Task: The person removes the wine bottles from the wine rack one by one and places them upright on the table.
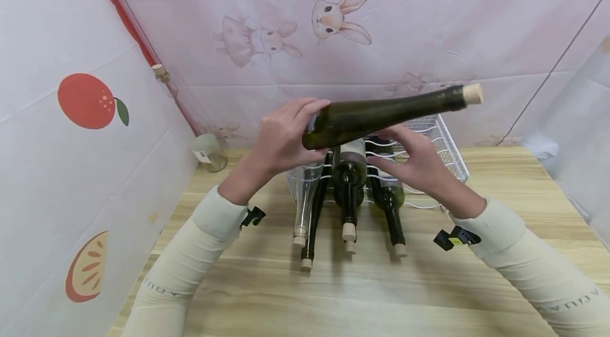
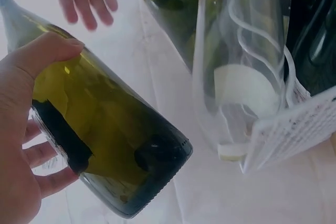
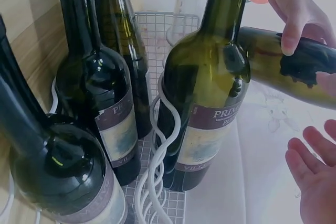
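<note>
My left hand [image 1: 286, 135] grips a green glass wine bottle [image 1: 381, 117] near its base, thumb and fingers round it. The bottle lies nearly level above the rack, its corked neck pointing right. In the left wrist view its dark label is partly covered by my fingers. My right hand [image 1: 419, 162], fingers relaxed and holding nothing, is just below the bottle and over the wire rack [image 1: 450, 149]. Lying in the rack are a clear corked bottle [image 1: 305, 204], a slim dark bottle [image 1: 314, 220] and labelled wine bottles [image 3: 205, 135], necks toward me.
A clear corked bottle [image 1: 209, 157] stands at the back left, by the wall. Wavy white wires [image 3: 157, 150] separate the rack's bottles. The wooden table [image 1: 362, 294] meets a pink rabbit-print sheet [image 1: 405, 56] behind and a white fruit-print sheet [image 1: 43, 178] at left.
</note>
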